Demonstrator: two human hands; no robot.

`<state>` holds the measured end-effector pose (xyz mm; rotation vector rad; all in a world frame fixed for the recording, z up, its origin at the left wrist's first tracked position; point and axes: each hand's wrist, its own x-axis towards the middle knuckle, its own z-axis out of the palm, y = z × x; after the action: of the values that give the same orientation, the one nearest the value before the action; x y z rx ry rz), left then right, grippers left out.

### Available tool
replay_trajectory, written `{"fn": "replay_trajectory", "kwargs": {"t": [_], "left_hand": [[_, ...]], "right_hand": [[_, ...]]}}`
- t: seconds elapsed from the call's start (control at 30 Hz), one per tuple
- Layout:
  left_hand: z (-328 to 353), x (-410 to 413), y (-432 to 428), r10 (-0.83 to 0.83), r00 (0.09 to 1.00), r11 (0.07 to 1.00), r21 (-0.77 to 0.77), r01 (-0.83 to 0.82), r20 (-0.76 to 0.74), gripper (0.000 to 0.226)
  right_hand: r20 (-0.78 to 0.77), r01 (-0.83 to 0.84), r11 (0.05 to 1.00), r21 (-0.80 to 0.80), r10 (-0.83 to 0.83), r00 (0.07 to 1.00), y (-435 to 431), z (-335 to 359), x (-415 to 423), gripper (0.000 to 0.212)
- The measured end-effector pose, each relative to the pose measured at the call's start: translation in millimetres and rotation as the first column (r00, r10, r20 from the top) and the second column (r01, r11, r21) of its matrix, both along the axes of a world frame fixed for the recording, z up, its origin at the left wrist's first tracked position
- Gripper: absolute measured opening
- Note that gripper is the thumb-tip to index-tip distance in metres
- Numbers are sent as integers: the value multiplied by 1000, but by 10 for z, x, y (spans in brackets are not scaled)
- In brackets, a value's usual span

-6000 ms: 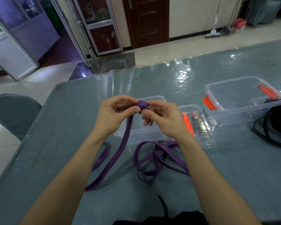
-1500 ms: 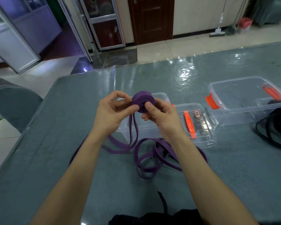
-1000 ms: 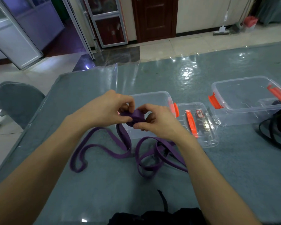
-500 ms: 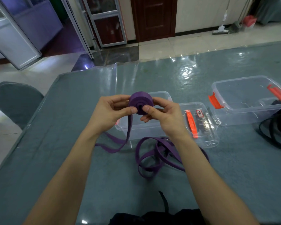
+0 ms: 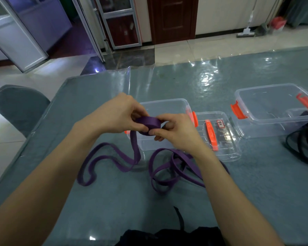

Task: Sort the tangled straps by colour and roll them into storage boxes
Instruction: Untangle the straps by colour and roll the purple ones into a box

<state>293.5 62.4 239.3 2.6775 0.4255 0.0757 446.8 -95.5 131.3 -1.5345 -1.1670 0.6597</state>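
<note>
Head view shows me the purple roll (image 5: pixel 149 122) tipped over since half a second ago, its flat face no longer turned to me; I read that as one more turn going on, with plenty of loose strap (image 5: pixel 135 148) left to wind before the clear box (image 5: pixel 164 100) just behind gets it. My left hand (image 5: pixel 117 114) and right hand (image 5: pixel 174 130) both pinch the roll above the table (image 5: pixel 96 201), towards its left edge. It lies nearly level, spanning hand to hand, core axis roughly upward, tail dropping from its left side.
</note>
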Motion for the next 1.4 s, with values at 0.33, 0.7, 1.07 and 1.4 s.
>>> {"fn": "replay_trajectory", "kwargs": {"t": [0.33, 0.7, 1.07, 1.4], "left_hand": [[-503, -81, -78, 394, 845, 729, -683, -48, 361, 41], [-305, -266, 191, 144, 989, 968, -210, -135, 31, 29], [-34, -164, 128, 35, 988, 999, -13, -38, -153, 24], [-308, -223, 94, 238, 933, 809, -586, -38, 270, 38]], "right_hand": [[-539, 159, 942, 295, 27, 842, 28, 30, 44, 35], [-130, -1, 998, -59, -7, 992, 29, -105, 14, 46], [345, -3, 997, -77, 29, 938, 107, 1, -226, 28], [-404, 92, 969, 230, 9, 915, 63, 38, 2, 28]]}}
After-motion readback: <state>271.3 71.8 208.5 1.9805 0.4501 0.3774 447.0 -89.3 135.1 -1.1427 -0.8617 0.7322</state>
